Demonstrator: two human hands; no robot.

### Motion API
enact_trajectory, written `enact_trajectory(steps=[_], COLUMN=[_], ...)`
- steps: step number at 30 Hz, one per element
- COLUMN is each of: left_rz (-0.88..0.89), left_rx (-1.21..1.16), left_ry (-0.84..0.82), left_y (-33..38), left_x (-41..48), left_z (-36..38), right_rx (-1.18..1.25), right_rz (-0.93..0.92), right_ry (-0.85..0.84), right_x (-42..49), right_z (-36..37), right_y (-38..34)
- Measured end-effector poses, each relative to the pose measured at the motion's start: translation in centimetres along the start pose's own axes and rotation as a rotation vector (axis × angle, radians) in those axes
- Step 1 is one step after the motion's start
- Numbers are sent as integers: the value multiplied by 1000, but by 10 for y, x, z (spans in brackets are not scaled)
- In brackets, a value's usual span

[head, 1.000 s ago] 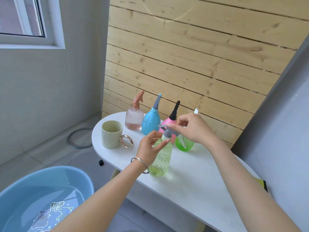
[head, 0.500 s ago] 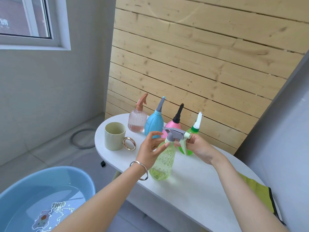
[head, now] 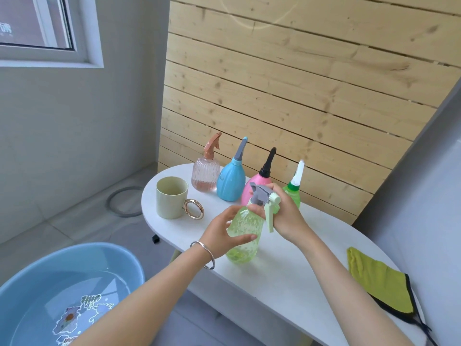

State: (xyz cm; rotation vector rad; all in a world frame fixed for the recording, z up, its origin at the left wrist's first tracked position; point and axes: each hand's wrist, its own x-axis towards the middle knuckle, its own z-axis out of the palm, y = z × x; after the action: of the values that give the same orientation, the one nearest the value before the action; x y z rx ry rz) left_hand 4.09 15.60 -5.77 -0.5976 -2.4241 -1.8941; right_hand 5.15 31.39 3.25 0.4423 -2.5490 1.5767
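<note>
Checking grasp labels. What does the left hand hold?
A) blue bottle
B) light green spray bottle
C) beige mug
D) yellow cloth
B: the left hand wraps the body of the light green spray bottle, which stands on the white table; the right hand grips its neck.

Bare arms, thin silver bangle point(head: 209, 250) on wrist of left hand point(head: 220, 232)
</note>
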Motion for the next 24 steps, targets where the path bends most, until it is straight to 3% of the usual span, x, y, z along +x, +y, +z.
enact_trajectory(steps=[3, 8, 10, 16, 21, 24], left_rz=[-6, -24, -29, -31, -33, -28], left_rx=[12, 3, 8, -9, -13, -8], left_ry=[-21, 34, 34, 29, 49, 27], left_y=[0, -4, -4, -3, -4, -1], left_x=[1, -1, -2, -1, -1, -1], left_z=[-1, 4, 5, 4, 6, 3], right_rx=[-4, -122, -100, 255, 178, 135], right_rz=[46, -93, -118, 83, 97, 72], right_ry=[-174, 186, 205, -115, 173, 134], right_x=[-4, -3, -3, -8, -1, 0], right_z=[-5, 14, 21, 0, 13, 10], right_y=[1, 9, 13, 11, 12, 11])
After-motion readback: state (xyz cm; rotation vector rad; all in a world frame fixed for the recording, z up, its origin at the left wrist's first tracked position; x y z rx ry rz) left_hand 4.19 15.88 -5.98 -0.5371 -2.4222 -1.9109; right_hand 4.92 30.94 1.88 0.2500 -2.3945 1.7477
